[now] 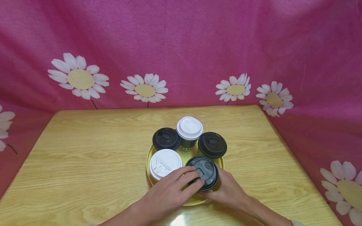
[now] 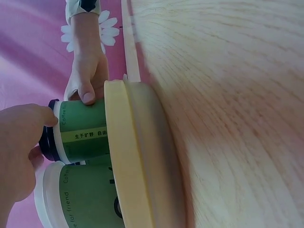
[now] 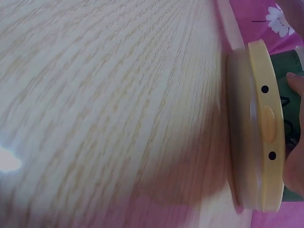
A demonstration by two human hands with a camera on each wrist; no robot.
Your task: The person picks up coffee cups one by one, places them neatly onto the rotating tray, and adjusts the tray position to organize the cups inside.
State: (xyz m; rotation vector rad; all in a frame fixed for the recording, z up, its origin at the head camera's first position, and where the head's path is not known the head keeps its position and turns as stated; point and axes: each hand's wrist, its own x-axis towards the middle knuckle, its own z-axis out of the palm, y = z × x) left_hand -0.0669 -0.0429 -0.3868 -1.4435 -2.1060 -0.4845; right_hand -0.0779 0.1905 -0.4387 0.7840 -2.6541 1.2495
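A round yellow tray (image 1: 149, 163) holds several lidded paper coffee cups. My right hand (image 1: 230, 190) grips the near-right green coffee cup (image 2: 83, 135) around its side; its thumb lies along the green wall in the left wrist view. Over that cup's black lid (image 1: 207, 171) my left hand (image 1: 169, 191) reaches, fingers on the top and rim. In the left wrist view the lid sits against the cup's white rim, held between fingertips. Beside it stands a cup with a white lid (image 1: 166, 161), partly behind my left hand.
Behind are a cup with a white lid (image 1: 190, 127) and two with dark lids, one left (image 1: 166, 139) and one right (image 1: 212, 145). The tray rests on a wood-grain table (image 1: 93, 157). A pink daisy-patterned cloth (image 1: 183, 47) hangs around the table.
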